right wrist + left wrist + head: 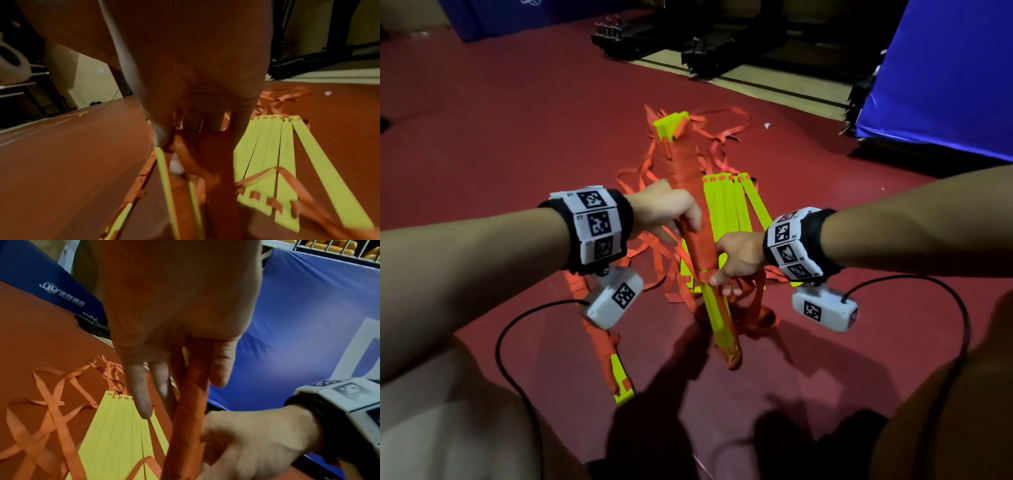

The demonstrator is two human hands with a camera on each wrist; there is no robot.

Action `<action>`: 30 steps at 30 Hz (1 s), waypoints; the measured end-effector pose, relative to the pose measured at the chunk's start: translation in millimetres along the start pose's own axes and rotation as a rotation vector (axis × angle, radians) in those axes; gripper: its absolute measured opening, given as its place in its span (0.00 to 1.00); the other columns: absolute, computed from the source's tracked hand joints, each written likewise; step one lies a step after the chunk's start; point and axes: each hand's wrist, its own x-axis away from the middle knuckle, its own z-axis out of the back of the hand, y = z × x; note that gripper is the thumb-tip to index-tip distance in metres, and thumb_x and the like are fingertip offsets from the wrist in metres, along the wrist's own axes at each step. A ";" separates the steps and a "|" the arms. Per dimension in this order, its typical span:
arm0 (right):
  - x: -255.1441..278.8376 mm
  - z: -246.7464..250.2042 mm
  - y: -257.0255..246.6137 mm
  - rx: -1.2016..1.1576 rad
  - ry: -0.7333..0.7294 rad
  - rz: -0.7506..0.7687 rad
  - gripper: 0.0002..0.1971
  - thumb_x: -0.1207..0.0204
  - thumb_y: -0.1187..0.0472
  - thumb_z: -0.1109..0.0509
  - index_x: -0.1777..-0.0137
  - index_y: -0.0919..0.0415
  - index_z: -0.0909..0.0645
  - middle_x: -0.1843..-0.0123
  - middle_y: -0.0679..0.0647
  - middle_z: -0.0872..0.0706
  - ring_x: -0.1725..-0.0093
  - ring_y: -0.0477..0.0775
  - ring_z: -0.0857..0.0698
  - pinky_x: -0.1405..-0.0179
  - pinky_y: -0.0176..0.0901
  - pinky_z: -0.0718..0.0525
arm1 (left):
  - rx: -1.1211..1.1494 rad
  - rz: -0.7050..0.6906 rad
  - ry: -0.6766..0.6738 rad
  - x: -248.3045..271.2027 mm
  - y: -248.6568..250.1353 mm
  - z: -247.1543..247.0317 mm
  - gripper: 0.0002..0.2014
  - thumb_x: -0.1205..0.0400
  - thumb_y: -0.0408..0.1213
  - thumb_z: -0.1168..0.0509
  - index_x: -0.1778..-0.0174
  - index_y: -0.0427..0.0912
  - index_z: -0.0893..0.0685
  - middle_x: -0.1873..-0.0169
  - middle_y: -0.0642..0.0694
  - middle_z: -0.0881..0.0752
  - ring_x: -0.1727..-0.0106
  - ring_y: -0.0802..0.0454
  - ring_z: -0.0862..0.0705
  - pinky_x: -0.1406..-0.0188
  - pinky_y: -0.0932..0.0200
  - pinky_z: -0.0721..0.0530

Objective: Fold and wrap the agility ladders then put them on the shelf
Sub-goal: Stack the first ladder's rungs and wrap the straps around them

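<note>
A bundle of yellow rungs wound in orange strap [690, 212] is held up over the red floor. My left hand [671, 209] grips its middle, thumb and fingers [141, 391] around the wrapped part [191, 402]. My right hand [732, 260] pinches the orange strap [185, 155] against the bundle lower down, where bare yellow rungs [164, 178] stick out. A second ladder lies on the floor beneath: loose yellow rungs [736, 209] side by side with tangled orange straps [647, 171]. Another wrapped bundle [606, 346] lies on the floor at the left.
Blue padded mats stand at the right [941, 75] and back left [493, 17]. Black metal frames [688, 44] sit at the far edge of the red floor. Cables [517, 342] hang from both wrist cameras. My knees fill the lower corners.
</note>
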 end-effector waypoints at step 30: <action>7.5 3.0 -1.6 0.021 0.136 0.030 0.12 0.27 0.53 0.17 0.63 0.53 0.18 0.69 0.49 0.20 0.70 0.49 0.27 0.70 0.40 0.30 | 0.065 0.091 0.110 -2.3 -6.0 -21.9 0.15 0.20 0.45 0.28 0.47 0.36 0.14 0.53 0.41 0.07 0.60 0.40 0.08 0.50 0.44 0.09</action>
